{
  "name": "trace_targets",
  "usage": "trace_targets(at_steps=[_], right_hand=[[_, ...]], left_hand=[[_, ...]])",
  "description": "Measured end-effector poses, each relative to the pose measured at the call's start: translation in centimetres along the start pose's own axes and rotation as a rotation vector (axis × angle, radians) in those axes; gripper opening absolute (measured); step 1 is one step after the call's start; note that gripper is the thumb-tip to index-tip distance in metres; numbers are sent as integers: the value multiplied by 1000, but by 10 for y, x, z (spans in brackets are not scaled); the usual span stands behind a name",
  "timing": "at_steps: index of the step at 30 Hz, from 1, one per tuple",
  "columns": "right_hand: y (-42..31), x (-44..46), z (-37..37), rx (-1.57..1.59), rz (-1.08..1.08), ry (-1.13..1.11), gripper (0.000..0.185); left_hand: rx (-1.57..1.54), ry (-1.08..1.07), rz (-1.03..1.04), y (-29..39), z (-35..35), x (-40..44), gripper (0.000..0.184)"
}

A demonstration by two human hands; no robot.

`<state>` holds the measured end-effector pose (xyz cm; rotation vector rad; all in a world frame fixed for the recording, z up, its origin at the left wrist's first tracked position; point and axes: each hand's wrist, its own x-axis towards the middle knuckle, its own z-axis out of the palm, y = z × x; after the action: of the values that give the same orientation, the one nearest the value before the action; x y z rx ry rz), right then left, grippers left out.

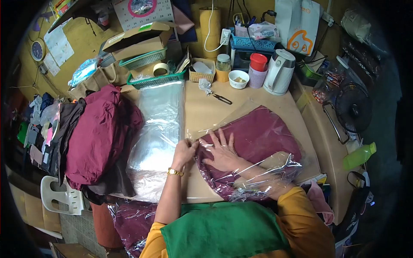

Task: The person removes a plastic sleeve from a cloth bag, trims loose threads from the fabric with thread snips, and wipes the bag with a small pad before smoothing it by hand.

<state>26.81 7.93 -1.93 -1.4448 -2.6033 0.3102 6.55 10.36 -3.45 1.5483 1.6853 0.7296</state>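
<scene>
A folded maroon garment lies on the table inside a clear plastic bag. My right hand rests flat on the garment with its fingers spread, and the forearm is partly covered by the plastic. At the garment's left edge, my left hand is closed in a pinch on the rim of the clear bag. A stack of clear plastic bags lies just left of that hand. Farther left is a pile of maroon garments, with dark cloth beneath it.
Small snips lie behind the bagged garment. Along the back stand a white kettle, a red-lidded cup, a white bowl, a jar and a green basket. A green bottle is at the right.
</scene>
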Motion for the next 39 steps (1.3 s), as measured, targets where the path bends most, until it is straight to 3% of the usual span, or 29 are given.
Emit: trace_targets(at_steps=[2,3,6,8,10,13,16,17,18,20,22,25,27,28,29,30,31,32,33,34,36,37,39], right_hand=[[22,2,3,50,-84,50,78],[41,10,-3,-26,35,78,77],[129,29,-14,-239,384,276,76],[154,36,-17,-140,358,272,78],[164,42,-15,-41,330,260,79],[159,44,-15,-47,305,246,77],[113,-5,-25,13,138,109,67],[97,-36,-38,78,72,38,63],[81,-69,-57,73,48,-48,62],[102,-142,-54,210,-77,-109,63],[96,-210,-84,621,19,-284,61],[49,-239,-149,778,-54,-290,57],[11,-217,-138,826,156,-101,45],[-6,-205,-130,826,306,-23,37],[17,-195,-103,585,386,60,19],[32,-168,-99,714,350,273,11],[46,-142,-94,822,283,480,15],[73,-121,-113,1065,238,452,15],[91,-95,-130,1573,20,398,20],[71,-72,-169,1650,-180,375,34],[37,-38,-193,1695,-472,250,76],[14,-26,-184,1639,-453,213,74],[-44,-14,-154,1384,-133,35,95]], left_hand=[[-115,92,68,-11,3,-3,32],[-127,33,-11,15,-11,-21,24],[-295,-47,27,-17,-17,-38,19],[-456,-97,19,-4,-12,-59,15],[-398,-120,20,-19,0,-57,19],[-542,-80,50,-1,-3,-58,33],[-648,-103,-90,3,-10,-51,44],[-557,-138,-66,0,-9,-47,50],[-561,-130,-71,-6,-10,-43,50],[-348,-347,-134,-13,-9,-34,52],[-327,-346,-116,11,-14,-44,42],[-469,-304,-86,32,-10,-50,31],[-811,-285,-92,24,2,-48,25],[-810,-289,-92,22,4,-44,25],[-841,-199,-54,22,2,-36,25],[-871,-107,-17,23,-3,-29,25],[-858,-13,31,22,-17,-24,24],[-847,87,80,19,-38,-17,23],[-841,159,52,24,-69,-20,23],[-832,230,22,36,-99,-30,24],[-1065,441,287,53,-129,-51,25],[-1045,469,275,45,-137,-62,25],[-991,511,169,26,-134,-92,28]])
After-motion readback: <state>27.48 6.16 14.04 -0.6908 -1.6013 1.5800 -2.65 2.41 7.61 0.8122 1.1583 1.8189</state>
